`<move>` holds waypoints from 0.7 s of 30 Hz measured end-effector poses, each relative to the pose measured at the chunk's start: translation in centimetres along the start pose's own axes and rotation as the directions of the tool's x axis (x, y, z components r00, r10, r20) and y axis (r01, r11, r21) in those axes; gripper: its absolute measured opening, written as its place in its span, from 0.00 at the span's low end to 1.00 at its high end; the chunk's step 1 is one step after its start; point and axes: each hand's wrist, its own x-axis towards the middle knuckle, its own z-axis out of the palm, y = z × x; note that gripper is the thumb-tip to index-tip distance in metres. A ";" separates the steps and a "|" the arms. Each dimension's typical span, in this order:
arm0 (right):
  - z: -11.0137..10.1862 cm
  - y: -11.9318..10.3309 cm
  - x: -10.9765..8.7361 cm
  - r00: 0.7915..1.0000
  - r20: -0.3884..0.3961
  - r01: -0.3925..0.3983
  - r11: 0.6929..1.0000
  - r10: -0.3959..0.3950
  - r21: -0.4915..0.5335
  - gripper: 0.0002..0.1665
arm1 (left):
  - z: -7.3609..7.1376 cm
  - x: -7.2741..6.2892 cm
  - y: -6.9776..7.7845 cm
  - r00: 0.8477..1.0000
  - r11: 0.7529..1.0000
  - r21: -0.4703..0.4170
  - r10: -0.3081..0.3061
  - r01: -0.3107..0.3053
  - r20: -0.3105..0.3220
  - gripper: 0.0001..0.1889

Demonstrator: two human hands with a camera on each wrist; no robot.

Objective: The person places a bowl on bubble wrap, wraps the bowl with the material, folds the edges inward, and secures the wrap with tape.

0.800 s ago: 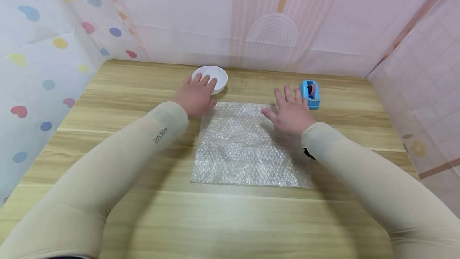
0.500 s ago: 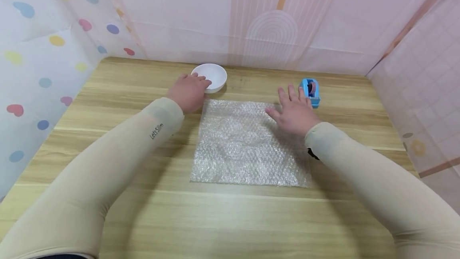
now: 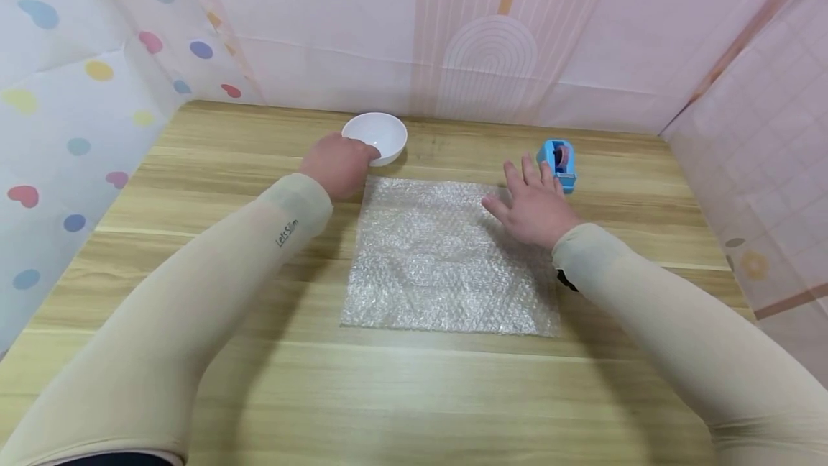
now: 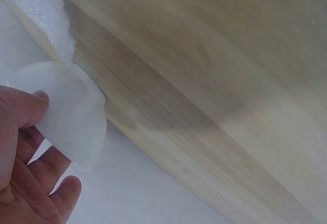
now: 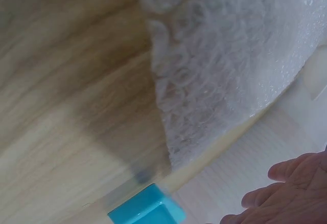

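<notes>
A white bowl (image 3: 383,134) stands near the back of the table. My left hand (image 3: 338,166) grips its near left rim, the thumb lying over the inside. In the left wrist view, the thumb overlaps the bowl (image 4: 76,116) and the other fingers curl around its far side. A square sheet of bubble wrap (image 3: 446,265) lies flat in the middle of the table. Over its back right corner is my right hand (image 3: 535,207), fingers spread and holding nothing. Just beyond those fingertips sits a blue tape dispenser (image 3: 558,164), its front corner also showing in the right wrist view.
The wood-grain table (image 3: 414,394) reaches back to a pale pink patterned wall covering (image 3: 336,27). Dotted sheeting (image 3: 71,106) borders the left side and checked sheeting (image 3: 770,185) the right.
My left hand has moved slightly left and its spread fingers have closed around the bowl's rim. The right hand has shifted slightly right, still spread.
</notes>
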 end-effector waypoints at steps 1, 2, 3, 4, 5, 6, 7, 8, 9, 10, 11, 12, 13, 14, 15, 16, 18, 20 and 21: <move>0.0 0.1 0.0 1.000 0.000 0.004 1.000 -0.004 -0.001 0.53 | 0.1 0.0 -0.1 1.000 1.000 0.001 0.000 0.000 -0.006 0.18; 0.0 0.2 -0.1 1.000 -0.002 0.010 1.000 -0.010 -0.002 0.53 | 0.1 0.0 -0.1 1.000 1.000 -0.003 0.000 0.000 -0.013 0.18; 0.1 0.3 -0.2 1.000 -0.006 0.020 1.000 -0.020 -0.008 0.52 | 0.1 -0.1 -0.2 1.000 1.000 -0.013 -0.002 0.002 -0.021 0.18; 0.1 0.4 -0.3 0.999 -0.009 0.032 0.999 -0.032 -0.017 0.51 | 0.2 -0.1 -0.2 1.000 1.000 -0.020 -0.004 0.003 -0.027 0.18; 0.1 0.4 -0.3 0.999 -0.009 0.045 0.999 -0.046 -0.027 0.51 | 0.2 -0.2 -0.3 0.999 1.000 -0.025 -0.008 0.007 -0.035 0.18; 0.1 0.6 -0.4 0.998 -0.009 0.059 0.998 -0.059 -0.036 0.50 | 0.2 -0.2 -0.3 0.999 1.000 -0.029 -0.010 0.009 -0.041 0.18; 0.2 0.6 -0.4 0.997 -0.008 0.072 0.996 -0.073 -0.043 0.49 | 0.2 -0.3 -0.3 0.999 0.999 -0.036 -0.012 0.010 -0.047 0.18; 0.2 0.7 -0.5 0.996 -0.008 0.086 0.995 -0.087 -0.053 0.48 | 0.2 -0.5 -0.3 0.998 0.999 -0.042 -0.015 0.012 -0.056 0.18; 0.3 0.8 -0.5 0.995 -0.005 0.101 0.993 -0.101 -0.062 0.48 | 0.1 -0.6 -0.3 0.998 0.999 -0.046 -0.017 0.014 -0.062 0.18; 0.4 0.8 -0.6 0.994 0.000 0.111 0.992 -0.111 -0.067 0.48 | 0.1 -0.7 -0.3 0.997 0.999 -0.048 -0.016 0.012 -0.070 0.18; 0.4 0.9 -0.6 0.993 0.006 0.117 0.991 -0.117 -0.065 0.47 | 0.0 -0.9 -0.3 0.997 0.999 -0.049 -0.013 0.009 -0.078 0.18; 0.5 0.9 -0.7 0.993 0.010 0.121 0.991 -0.121 -0.061 0.47 | -0.1 -1.1 -0.2 0.996 0.999 -0.051 -0.009 0.005 -0.086 0.18; 0.6 0.9 -0.7 0.992 0.015 0.125 0.990 -0.124 -0.059 0.47 | -0.3 -1.3 0.0 0.996 0.999 -0.052 -0.005 0.000 -0.095 0.18; 0.7 0.9 -0.8 0.992 0.021 0.128 0.990 -0.127 -0.059 0.47 | -0.4 -1.6 0.2 0.995 0.999 -0.049 -0.001 -0.005 -0.103 0.18; 0.8 1.0 -0.8 0.991 0.029 0.132 0.990 -0.131 -0.053 0.46 | -0.6 -1.9 0.5 0.994 0.999 -0.043 0.011 -0.015 -0.111 0.18; 0.8 1.0 -0.9 0.990 0.036 0.135 0.989 -0.134 -0.052 0.46 | -0.7 -2.2 0.8 0.992 0.999 -0.034 0.024 -0.029 -0.121 0.17; 1.0 1.1 -1.0 0.988 0.049 0.152 0.987 -0.149 -0.055 0.45 | -1.0 -2.8 1.5 0.989 0.998 -0.017 0.058 -0.061 -0.140 0.15; 1.2 1.2 -0.9 0.983 0.063 0.176 0.982 -0.172 -0.067 0.44 | -1.2 -3.4 2.1 0.983 0.995 0.002 0.102 -0.103 -0.154 0.13; 1.2 1.2 -0.9 0.981 0.073 0.186 0.980 -0.181 -0.074 0.43 | -1.2 -3.6 2.4 0.979 0.992 0.009 0.129 -0.129 -0.161 0.11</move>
